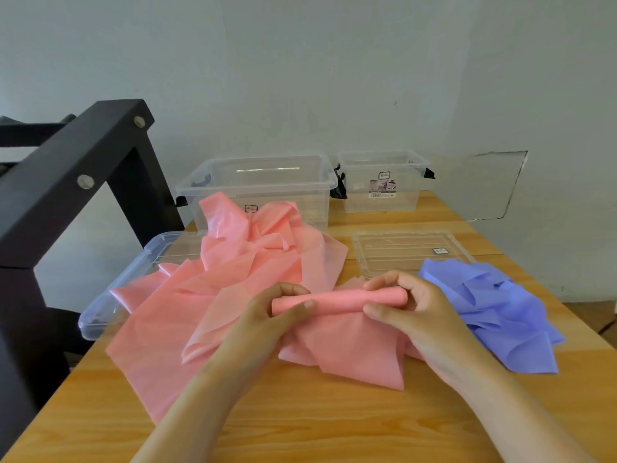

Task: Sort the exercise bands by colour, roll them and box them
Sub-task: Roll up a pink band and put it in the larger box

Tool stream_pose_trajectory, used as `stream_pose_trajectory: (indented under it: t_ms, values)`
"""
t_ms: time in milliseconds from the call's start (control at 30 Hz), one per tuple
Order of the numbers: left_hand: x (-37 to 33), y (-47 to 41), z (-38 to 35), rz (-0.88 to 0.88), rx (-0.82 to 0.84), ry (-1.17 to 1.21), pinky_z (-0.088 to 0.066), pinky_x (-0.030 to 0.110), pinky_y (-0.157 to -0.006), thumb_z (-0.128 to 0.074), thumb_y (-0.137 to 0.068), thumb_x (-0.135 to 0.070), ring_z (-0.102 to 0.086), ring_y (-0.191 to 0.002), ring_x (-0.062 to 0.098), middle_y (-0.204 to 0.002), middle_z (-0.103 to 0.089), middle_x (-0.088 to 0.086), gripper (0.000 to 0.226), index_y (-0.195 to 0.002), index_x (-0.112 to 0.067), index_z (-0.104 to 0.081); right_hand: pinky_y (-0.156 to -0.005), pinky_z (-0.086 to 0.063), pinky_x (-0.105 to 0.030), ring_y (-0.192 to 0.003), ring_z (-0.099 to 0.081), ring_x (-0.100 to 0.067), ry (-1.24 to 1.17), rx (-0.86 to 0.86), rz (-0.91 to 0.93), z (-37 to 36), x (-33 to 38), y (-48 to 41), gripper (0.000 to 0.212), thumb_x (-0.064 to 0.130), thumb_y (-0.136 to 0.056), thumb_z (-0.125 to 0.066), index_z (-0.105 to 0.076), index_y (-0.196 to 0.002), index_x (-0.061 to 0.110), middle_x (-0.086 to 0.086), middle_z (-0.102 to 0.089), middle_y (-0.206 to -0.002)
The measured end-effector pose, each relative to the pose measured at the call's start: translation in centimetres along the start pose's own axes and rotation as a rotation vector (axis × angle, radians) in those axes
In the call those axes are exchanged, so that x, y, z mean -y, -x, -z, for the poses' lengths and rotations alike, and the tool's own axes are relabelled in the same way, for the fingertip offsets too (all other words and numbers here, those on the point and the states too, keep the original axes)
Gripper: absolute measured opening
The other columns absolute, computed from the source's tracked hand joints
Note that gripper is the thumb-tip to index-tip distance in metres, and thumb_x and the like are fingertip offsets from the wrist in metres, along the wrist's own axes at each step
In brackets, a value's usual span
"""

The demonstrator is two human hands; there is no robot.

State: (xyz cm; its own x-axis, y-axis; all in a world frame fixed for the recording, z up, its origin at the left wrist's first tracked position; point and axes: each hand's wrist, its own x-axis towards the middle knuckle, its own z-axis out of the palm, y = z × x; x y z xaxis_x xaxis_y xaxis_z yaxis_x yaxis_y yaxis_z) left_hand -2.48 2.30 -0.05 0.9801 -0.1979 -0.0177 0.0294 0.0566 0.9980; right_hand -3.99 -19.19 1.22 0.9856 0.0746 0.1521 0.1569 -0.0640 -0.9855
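Observation:
A partly rolled pink band [337,300] lies across the middle of the wooden table, its loose tail spreading toward me. My left hand [280,312] grips the roll's left end and my right hand [404,305] grips its right end, fingers curled over it. Behind and to the left sits a heap of loose pink bands [233,272]. A pile of blue-violet bands [500,312] lies to the right. Two clear plastic boxes stand at the back: a large one [260,188] and a smaller one [384,182], both without bands inside.
Two clear lids lie flat: one [110,305] under the pink heap at the left table edge, one [407,252] behind the blue pile. A black metal frame [66,175] stands at the left. The white wall is close behind the boxes.

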Motion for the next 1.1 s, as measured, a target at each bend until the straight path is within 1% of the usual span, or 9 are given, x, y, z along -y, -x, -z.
stream_pose_trajectory:
  t_ms: [167,333,433,533,667,733,833,967,1100]
  values:
    - [0.1,-0.1,0.7,-0.038,0.008,-0.004,-0.036,0.023,-0.047,-0.081,-0.064,-0.021,-0.047,-0.061,0.014,-0.075,-0.056,-0.002,0.025,-0.084,-0.023,-0.066,-0.073,-0.049,-0.029,-0.085,-0.068,-0.013,-0.048,-0.003,-0.132,-0.2,-0.9,-0.2,0.011,0.025,-0.08,-0.076,-0.07,-0.085,0.033,0.009,-0.072,-0.092]
    - [0.1,0.0,0.7,0.075,0.063,-0.022,-0.032,0.032,-0.059,-0.08,-0.072,-0.045,-0.042,-0.067,0.022,-0.078,-0.051,0.005,0.04,-0.093,-0.013,-0.067,-0.074,-0.049,-0.03,-0.086,-0.066,-0.012,0.014,-0.004,-0.046,-0.1,-0.5,-0.2,0.023,0.009,-0.081,-0.074,-0.07,-0.078,0.031,0.011,-0.072,-0.091]
    - [0.1,-0.1,0.6,0.103,0.073,0.0,-0.038,0.027,-0.054,-0.083,-0.072,-0.027,-0.052,-0.057,0.014,-0.07,-0.056,0.002,0.027,-0.088,-0.014,-0.066,-0.081,-0.051,-0.031,-0.094,-0.066,-0.011,0.092,0.039,0.01,-0.2,-0.3,0.0,0.03,0.003,-0.081,-0.073,-0.068,-0.084,0.033,0.013,-0.071,-0.096]
    - [-0.4,-0.2,0.6,0.027,0.018,0.013,-0.034,0.018,-0.04,-0.083,-0.069,-0.009,-0.047,-0.047,0.009,-0.062,-0.057,-0.003,0.03,-0.089,-0.011,-0.06,-0.075,-0.051,-0.026,-0.093,-0.067,-0.011,0.036,0.062,-0.046,-0.2,-0.5,0.0,0.024,0.015,-0.081,-0.075,-0.068,-0.089,0.036,0.016,-0.069,-0.095]
    - [-0.7,0.1,0.4,-0.013,0.015,0.109,-0.046,0.024,-0.049,-0.078,-0.066,-0.014,-0.059,-0.067,0.017,-0.084,-0.068,0.004,0.033,-0.093,-0.012,-0.06,-0.073,-0.05,-0.027,-0.088,-0.067,-0.01,-0.034,0.006,-0.091,-0.3,-0.5,0.0,0.011,0.024,-0.083,-0.073,-0.07,-0.083,0.034,0.018,-0.071,-0.088]
    - [-0.5,0.1,0.5,0.018,0.003,0.076,-0.039,0.027,-0.052,-0.085,-0.069,-0.029,-0.05,-0.066,0.021,-0.077,-0.058,0.006,0.034,-0.094,-0.017,-0.064,-0.072,-0.05,-0.028,-0.086,-0.067,-0.009,-0.04,-0.021,-0.042,-0.3,-0.2,0.1,0.019,0.015,-0.082,-0.073,-0.07,-0.082,0.034,0.015,-0.072,-0.089]
    - [-0.4,0.2,0.3,0.025,-0.002,-0.079,-0.03,0.025,-0.05,-0.076,-0.071,-0.044,-0.042,-0.058,0.016,-0.067,-0.049,0.001,0.031,-0.093,-0.023,-0.067,-0.073,-0.05,-0.019,-0.086,-0.067,-0.006,-0.005,-0.037,0.057,-0.3,0.2,0.3,0.028,0.004,-0.081,-0.073,-0.07,-0.082,0.031,0.009,-0.073,-0.092]
    - [-0.9,0.3,0.2,-0.113,-0.083,-0.202,-0.028,0.014,-0.04,-0.074,-0.084,-0.025,-0.039,-0.041,0.002,-0.048,-0.048,-0.011,0.021,-0.097,-0.011,-0.064,-0.063,-0.05,-0.022,-0.08,-0.066,-0.009,-0.063,0.006,0.009,-0.5,0.4,0.4,0.022,0.012,-0.083,-0.072,-0.068,-0.085,0.033,0.008,-0.072,-0.089]
    - [-1.4,0.6,0.1,-0.201,-0.129,-0.239,-0.033,0.011,-0.041,-0.075,-0.081,-0.017,-0.044,-0.042,-0.001,-0.05,-0.052,-0.012,0.019,-0.095,-0.014,-0.063,-0.066,-0.049,-0.031,-0.074,-0.065,-0.009,-0.037,-0.029,-0.052,-0.5,0.2,0.1,0.007,0.029,-0.082,-0.071,-0.068,-0.084,0.035,0.011,-0.072,-0.086]
